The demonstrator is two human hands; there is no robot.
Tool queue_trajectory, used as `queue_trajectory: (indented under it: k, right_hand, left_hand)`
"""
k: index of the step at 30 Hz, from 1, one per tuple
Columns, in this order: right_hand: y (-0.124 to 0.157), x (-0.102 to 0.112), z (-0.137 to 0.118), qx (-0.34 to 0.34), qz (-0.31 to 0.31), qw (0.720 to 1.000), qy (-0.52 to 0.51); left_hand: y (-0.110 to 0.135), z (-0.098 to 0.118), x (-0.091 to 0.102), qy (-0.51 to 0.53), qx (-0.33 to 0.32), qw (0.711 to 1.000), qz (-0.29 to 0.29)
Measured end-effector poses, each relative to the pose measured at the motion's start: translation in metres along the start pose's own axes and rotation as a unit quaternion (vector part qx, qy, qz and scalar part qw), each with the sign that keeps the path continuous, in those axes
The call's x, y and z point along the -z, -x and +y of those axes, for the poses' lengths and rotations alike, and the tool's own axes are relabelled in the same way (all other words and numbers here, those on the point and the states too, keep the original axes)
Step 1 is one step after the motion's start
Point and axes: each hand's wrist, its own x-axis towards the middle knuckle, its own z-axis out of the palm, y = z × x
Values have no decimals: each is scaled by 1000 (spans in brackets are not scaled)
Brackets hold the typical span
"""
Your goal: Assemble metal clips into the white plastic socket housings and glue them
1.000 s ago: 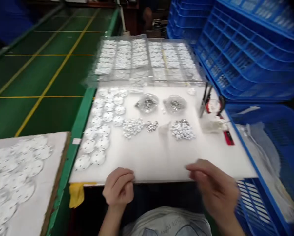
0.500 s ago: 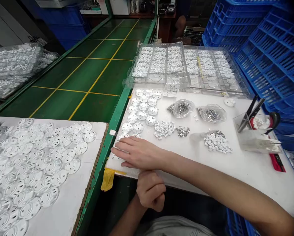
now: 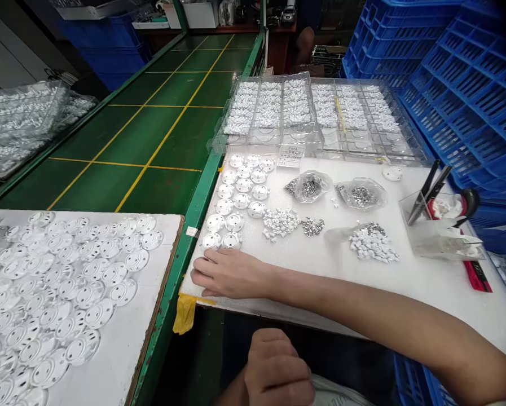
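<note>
The left hand [image 3: 278, 366] is curled in a loose fist below the bench [image 3: 320, 265] edge, empty as far as shows. The right hand [image 3: 231, 274] lies flat and open on the bench's near left corner, just short of the nearest round white discs [image 3: 231, 241]. Lifting one cleanly likely calls for a light fingertip pinch at its rim, sparing the rows running toward the clear compartment trays [image 3: 320, 113].

Nothing can be read with certainty. A small white label card [image 3: 290, 155] stands on the white board [image 3: 405, 285], against the front edge of the clear compartment tray [image 3: 273, 137]. It bears lines of dark print too small to make out.
</note>
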Motion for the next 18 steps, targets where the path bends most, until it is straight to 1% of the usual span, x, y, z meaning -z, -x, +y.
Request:
queue_trajectory:
  k: [2,4,5,6,8,10,11,13,15,18]
  right_hand:
    - [12,4,-3,5,-5,1000,-2]
    - [32,8,-9,-4,-8,1000,-3]
    - [43,10,-12,-15,-8,1000,-3]
    - [56,12,-15,-29,-4,1000,0]
    - [82,16,-21,-77,7,997,14]
    - [105,21,-25,-135,18,990,40]
    - [114,23,-26,-161,22,985,52]
    - [130,27,-26,-191,24,979,64]
    - [138,29,-26,-198,20,978,63]
    - [136,29,-25,-211,-10,976,51]
  left_hand:
    - [-3,4,6,-1,19,999,-34]
    - [-6,7,11,-17,43,998,-46]
    - [-8,7,12,-31,52,997,-38]
    - [-10,7,13,-48,54,997,-18]
    - [-12,2,14,-89,48,994,44]
    - [-13,-8,17,-131,38,987,89]
    - [-14,-15,20,-145,29,985,86]
    - [-16,-31,27,-174,45,982,63]
    - [-21,-47,33,-194,84,976,53]
    - [-29,-65,35,-203,93,972,72]
